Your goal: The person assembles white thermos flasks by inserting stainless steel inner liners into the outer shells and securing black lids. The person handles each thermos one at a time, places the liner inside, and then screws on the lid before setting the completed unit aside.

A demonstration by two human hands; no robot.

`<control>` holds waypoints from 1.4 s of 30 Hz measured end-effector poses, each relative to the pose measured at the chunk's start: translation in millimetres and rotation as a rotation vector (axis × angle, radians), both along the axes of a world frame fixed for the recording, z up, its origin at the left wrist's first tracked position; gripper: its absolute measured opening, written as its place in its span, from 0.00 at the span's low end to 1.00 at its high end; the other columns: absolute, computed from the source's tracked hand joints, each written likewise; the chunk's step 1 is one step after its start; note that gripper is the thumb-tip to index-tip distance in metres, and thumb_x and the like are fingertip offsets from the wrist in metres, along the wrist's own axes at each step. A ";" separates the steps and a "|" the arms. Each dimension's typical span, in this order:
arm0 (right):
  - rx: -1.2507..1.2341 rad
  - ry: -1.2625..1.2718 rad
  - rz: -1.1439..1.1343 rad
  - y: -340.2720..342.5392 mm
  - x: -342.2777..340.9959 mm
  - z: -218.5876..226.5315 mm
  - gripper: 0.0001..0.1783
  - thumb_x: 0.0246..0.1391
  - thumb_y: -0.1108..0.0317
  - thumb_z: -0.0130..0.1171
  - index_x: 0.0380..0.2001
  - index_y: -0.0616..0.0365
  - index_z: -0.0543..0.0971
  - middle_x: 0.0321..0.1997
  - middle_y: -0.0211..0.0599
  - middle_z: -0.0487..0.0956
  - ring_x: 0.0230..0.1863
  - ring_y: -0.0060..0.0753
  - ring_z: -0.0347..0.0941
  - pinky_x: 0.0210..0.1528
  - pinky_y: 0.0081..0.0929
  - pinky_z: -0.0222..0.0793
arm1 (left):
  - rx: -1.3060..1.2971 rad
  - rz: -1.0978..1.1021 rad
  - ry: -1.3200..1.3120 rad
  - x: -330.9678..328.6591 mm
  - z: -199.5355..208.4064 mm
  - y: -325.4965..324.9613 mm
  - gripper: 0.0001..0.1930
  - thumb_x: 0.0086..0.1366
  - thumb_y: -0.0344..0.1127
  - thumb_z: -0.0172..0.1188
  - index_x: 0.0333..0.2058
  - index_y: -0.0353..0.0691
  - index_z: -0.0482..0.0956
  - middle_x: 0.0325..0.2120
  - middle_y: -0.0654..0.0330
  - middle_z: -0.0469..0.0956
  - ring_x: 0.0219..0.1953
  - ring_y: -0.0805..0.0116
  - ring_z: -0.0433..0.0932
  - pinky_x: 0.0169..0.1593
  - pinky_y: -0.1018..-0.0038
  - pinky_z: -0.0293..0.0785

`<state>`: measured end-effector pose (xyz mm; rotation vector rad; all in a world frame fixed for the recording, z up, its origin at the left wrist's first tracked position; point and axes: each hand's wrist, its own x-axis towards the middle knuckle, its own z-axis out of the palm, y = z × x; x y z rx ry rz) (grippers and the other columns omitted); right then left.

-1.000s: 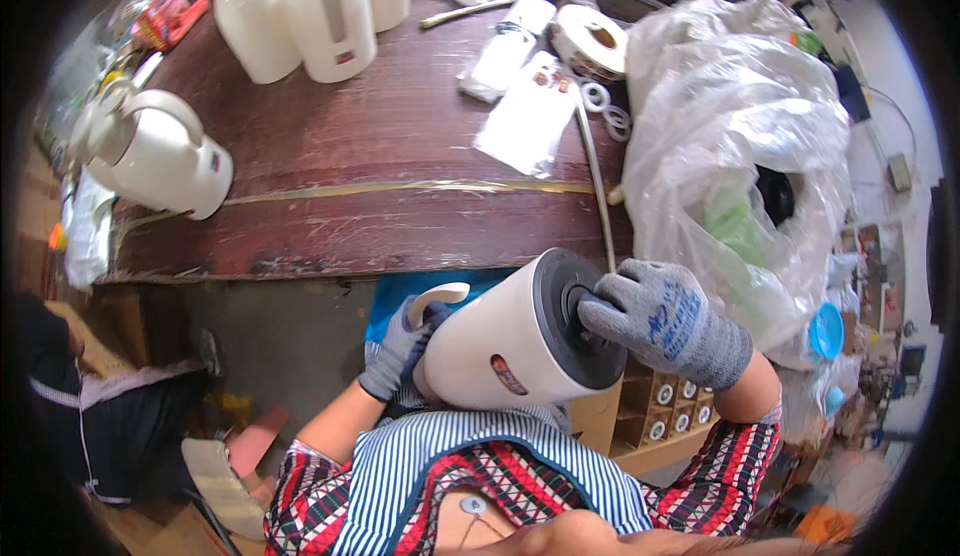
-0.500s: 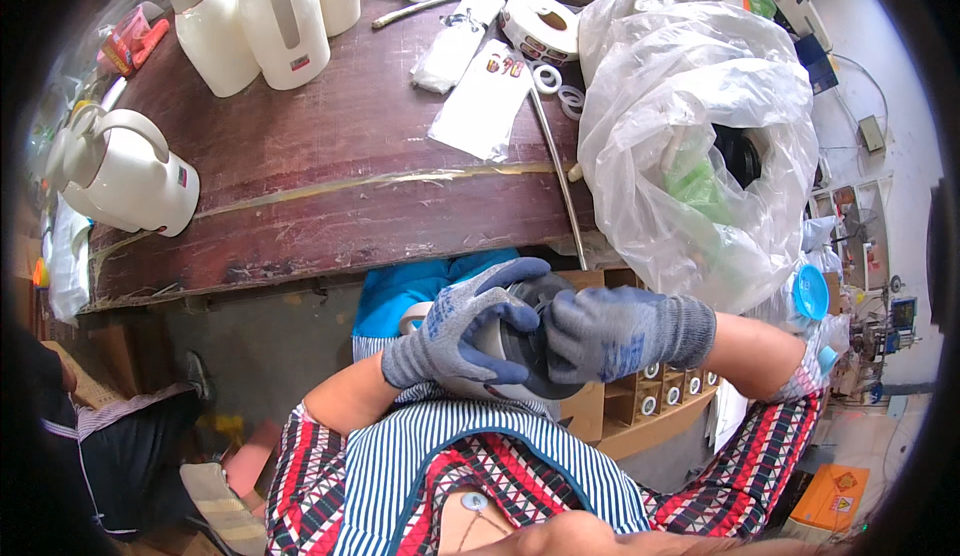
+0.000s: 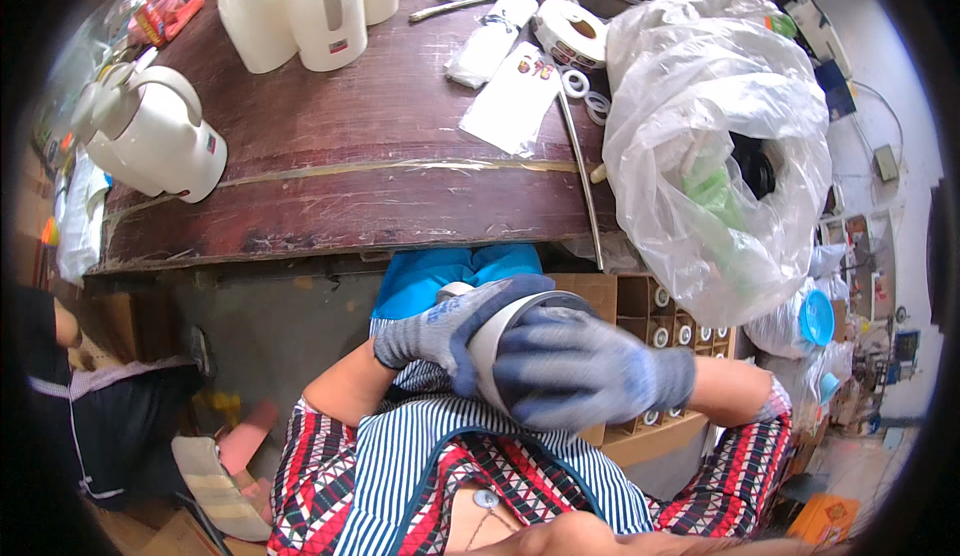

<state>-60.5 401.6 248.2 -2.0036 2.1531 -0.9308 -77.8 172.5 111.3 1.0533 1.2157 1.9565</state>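
Observation:
I hold a white cylindrical kettle body [image 3: 492, 334] close to my chest, below the table's front edge. My left hand [image 3: 450, 328], in a grey-blue knit glove, wraps around its left side. My right hand [image 3: 580, 371], gloved the same way, covers its open end and hides most of it. The right hand is blurred. Only a curved white strip of the body shows between the two gloves.
A dark wooden table [image 3: 350, 166] carries white kettles [image 3: 160, 146] at the left and back, flat plastic packets [image 3: 515, 106], a roll of tape [image 3: 572, 34] and a metal rod [image 3: 577, 171]. A big clear plastic bag [image 3: 715, 146] sits at right. A cardboard box with compartments [image 3: 660, 321] stands beside me.
The kettle body, first held sideways with its dark open end showing, has been drawn in and turned. My right hand now covers it, and my view has shifted down a little.

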 end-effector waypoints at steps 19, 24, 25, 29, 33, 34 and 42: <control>-0.372 -0.371 -1.198 10.8 75.0 -31.4 0.17 0.63 0.60 0.62 0.52 0.54 0.84 0.50 0.47 0.74 0.56 0.47 0.72 0.61 0.35 0.68 | -0.186 0.281 0.352 30.7 -17.7 22.9 0.67 0.40 0.57 0.83 0.73 0.36 0.55 0.69 0.46 0.64 0.71 0.43 0.63 0.74 0.54 0.54; 0.320 0.389 -0.664 67.0 95.6 -15.3 0.18 0.47 0.67 0.71 0.45 0.42 0.86 0.43 0.35 0.81 0.31 0.34 0.77 0.29 0.31 0.75 | -0.187 0.311 0.499 28.4 -20.8 24.1 0.59 0.45 0.64 0.78 0.69 0.35 0.64 0.67 0.45 0.68 0.68 0.42 0.67 0.72 0.52 0.59; 0.363 0.406 -0.661 68.4 96.8 -12.1 0.19 0.47 0.67 0.71 0.45 0.44 0.85 0.42 0.34 0.81 0.32 0.34 0.78 0.29 0.31 0.74 | -0.186 0.379 0.599 24.4 -23.2 19.7 0.56 0.47 0.65 0.76 0.68 0.35 0.67 0.65 0.44 0.69 0.67 0.42 0.68 0.71 0.51 0.60; 0.470 0.287 -0.803 79.2 96.6 -13.2 0.22 0.47 0.67 0.68 0.48 0.47 0.79 0.39 0.33 0.76 0.36 0.38 0.77 0.35 0.34 0.75 | -0.343 0.822 0.567 22.0 -82.2 2.3 0.40 0.63 0.56 0.66 0.65 0.35 0.70 0.61 0.45 0.74 0.63 0.45 0.73 0.66 0.58 0.68; 0.369 -0.240 -1.082 87.8 122.9 -32.2 0.12 0.55 0.70 0.64 0.43 0.54 0.76 0.37 0.43 0.76 0.37 0.48 0.78 0.37 0.41 0.75 | -0.453 0.685 0.274 39.4 -124.0 0.4 0.30 0.66 0.39 0.64 0.65 0.38 0.70 0.52 0.48 0.78 0.52 0.48 0.77 0.58 0.60 0.73; 0.391 -0.214 -1.102 88.9 128.4 -35.7 0.12 0.55 0.71 0.63 0.42 0.55 0.75 0.37 0.43 0.77 0.37 0.49 0.79 0.37 0.41 0.75 | -0.463 0.711 0.306 40.3 -123.9 3.2 0.30 0.66 0.38 0.64 0.65 0.38 0.71 0.50 0.48 0.78 0.50 0.48 0.77 0.57 0.60 0.73; 0.311 -0.476 -1.421 117.2 165.8 -97.8 0.10 0.61 0.65 0.62 0.39 0.59 0.75 0.38 0.52 0.79 0.39 0.61 0.78 0.37 0.48 0.73 | -0.551 0.662 0.420 37.5 -79.1 -25.5 0.32 0.63 0.41 0.69 0.63 0.38 0.73 0.55 0.51 0.76 0.58 0.56 0.76 0.62 0.63 0.74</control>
